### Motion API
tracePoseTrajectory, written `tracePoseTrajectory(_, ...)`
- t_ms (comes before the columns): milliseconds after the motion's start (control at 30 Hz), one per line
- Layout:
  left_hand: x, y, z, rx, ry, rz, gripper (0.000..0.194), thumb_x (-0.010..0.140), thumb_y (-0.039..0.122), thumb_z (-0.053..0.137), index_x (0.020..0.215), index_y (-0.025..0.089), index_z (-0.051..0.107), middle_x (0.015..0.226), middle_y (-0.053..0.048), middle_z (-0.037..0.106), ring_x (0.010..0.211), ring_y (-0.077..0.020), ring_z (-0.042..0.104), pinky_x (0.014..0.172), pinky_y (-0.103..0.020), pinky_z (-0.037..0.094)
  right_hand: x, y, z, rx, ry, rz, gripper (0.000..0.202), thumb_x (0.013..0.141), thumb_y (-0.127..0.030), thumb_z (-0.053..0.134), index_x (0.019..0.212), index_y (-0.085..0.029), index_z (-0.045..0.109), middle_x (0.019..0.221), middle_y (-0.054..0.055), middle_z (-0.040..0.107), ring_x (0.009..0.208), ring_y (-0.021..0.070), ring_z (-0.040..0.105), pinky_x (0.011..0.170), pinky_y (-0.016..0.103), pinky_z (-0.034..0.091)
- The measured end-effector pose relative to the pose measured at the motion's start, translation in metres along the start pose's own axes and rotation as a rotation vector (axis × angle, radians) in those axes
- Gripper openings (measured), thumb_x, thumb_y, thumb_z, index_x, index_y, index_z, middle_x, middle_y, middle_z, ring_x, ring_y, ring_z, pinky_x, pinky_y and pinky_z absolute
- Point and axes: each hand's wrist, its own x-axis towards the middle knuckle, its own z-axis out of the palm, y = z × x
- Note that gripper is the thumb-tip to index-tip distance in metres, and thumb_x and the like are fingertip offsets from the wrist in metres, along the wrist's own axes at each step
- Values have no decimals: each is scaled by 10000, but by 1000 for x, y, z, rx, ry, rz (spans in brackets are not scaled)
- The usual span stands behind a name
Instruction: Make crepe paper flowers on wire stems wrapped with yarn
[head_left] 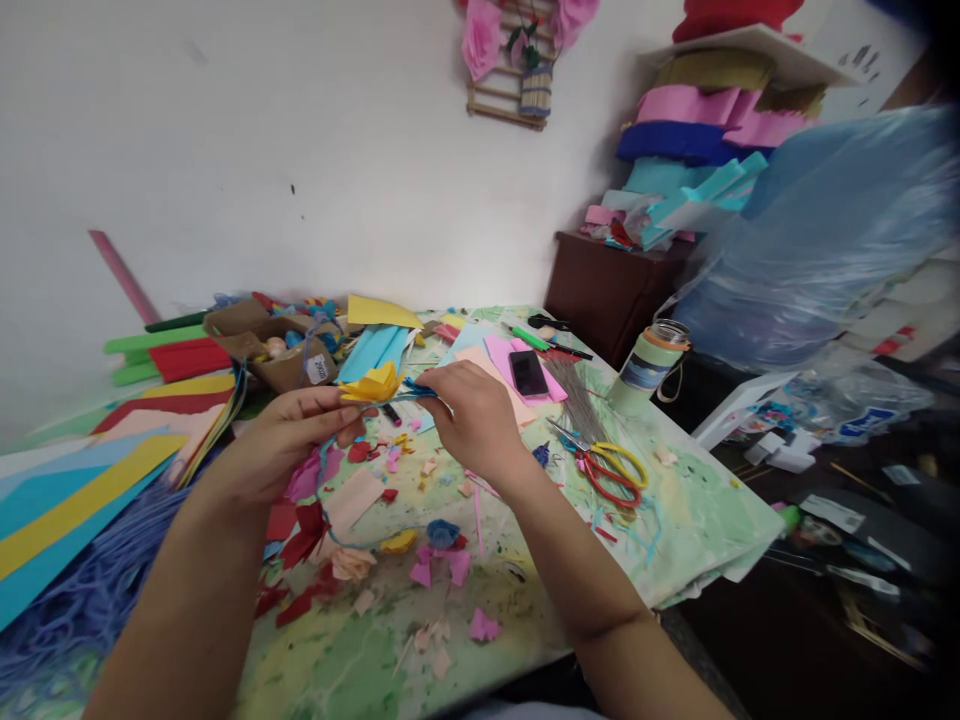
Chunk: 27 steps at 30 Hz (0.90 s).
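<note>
Above the table, my left hand [300, 432] pinches a yellow paper flower [373, 384] from the left, its fingertips at the flower's base. My right hand [474, 415] is closed on a small blue paper piece [417, 390] just right of the flower; its fingertips are partly hidden behind the hand's back. A blue-green string hangs from the left hand towards a dark red paper flower [306, 535] and a peach one [352, 563] lying on the table. Further along lie a yellow piece [398, 542] and a blue flower [443, 533].
Red and yellow scissors [611, 472], thin wires [581, 400], a phone [529, 373] and a green bottle [649, 365] are on the right. A cardboard box [281, 345], coloured paper strips [97, 500] and blue yarn [112, 590] stand at left. Paper scraps litter the patterned table [345, 665].
</note>
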Motion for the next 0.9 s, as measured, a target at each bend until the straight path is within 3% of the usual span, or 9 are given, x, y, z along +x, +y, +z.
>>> tracePoseTrajectory(233, -3, 6, 3, -32, 7, -20, 310, 591, 412, 825, 742, 152, 751, 559, -14, 621, 498, -95, 484, 498, -210, 395, 2, 3, -2, 126, 17, -19, 174, 938, -206, 511, 1072, -167, 615, 988, 88, 681, 952, 200, 591, 841, 323, 466)
tracePoseTrajectory(333, -4, 6, 1, -46, 26, -18, 334, 606, 442, 815, 729, 141, 738, 601, -32, 649, 565, -121, 546, 567, -230, 446, 2, 6, -1, 189, 27, 31, 181, 930, -214, 522, 1087, -194, 610, 1002, 74, 680, 954, 197, 599, 826, 327, 479)
tracePoseTrajectory(467, -4, 4, -8, 8, 151, -24, 392, 658, 474, 780, 880, 154, 737, 850, -84, 739, 833, -198, 657, 783, -297, 495, 1, 10, 0, 249, 46, 88, 198, 917, -216, 527, 1095, -211, 613, 1034, 71, 680, 962, 197, 610, 814, 330, 492)
tracePoseTrajectory(567, -4, 5, -20, 165, 271, 69, 425, 745, 496, 699, 1005, 161, 713, 961, -99, 742, 996, -234, 639, 924, -360, 457, 1, 16, -2, 246, 79, 125, 199, 901, -214, 530, 1077, -210, 624, 1028, 71, 682, 952, 202, 614, 809, 331, 497)
tracePoseTrajectory(667, -2, 7, -36, 334, 457, 190, 428, 775, 481, 658, 1046, 152, 697, 990, -91, 730, 1026, -239, 619, 984, -386, 411, 2, 24, -6, 225, 140, 203, 198, 880, -229, 538, 1052, -218, 634, 997, 63, 685, 927, 211, 616, 800, 339, 495)
tracePoseTrajectory(767, 4, 2, -49, 300, 584, 230, 400, 769, 430, 671, 1062, 158, 682, 930, -54, 725, 976, -209, 625, 981, -357, 403, 3, 37, -11, 249, 248, 342, 204, 854, -254, 554, 1036, -202, 630, 942, 60, 681, 832, 199, 612, 743, 326, 491)
tracePoseTrajectory(833, 11, -6, -52, 155, 543, 179, 367, 739, 407, 714, 1006, 155, 690, 897, -39, 723, 940, -186, 629, 947, -313, 419, 4, 45, -15, 298, 335, 426, 216, 833, -272, 570, 1027, -192, 618, 909, 52, 670, 777, 180, 597, 699, 304, 483)
tracePoseTrajectory(900, 20, -18, -50, -42, 412, 62, 370, 713, 388, 752, 994, 155, 688, 924, -39, 727, 914, -168, 635, 871, -266, 450, 4, 53, -18, 360, 417, 478, 224, 815, -290, 581, 1014, -188, 605, 898, 45, 656, 766, 166, 581, 670, 283, 473)
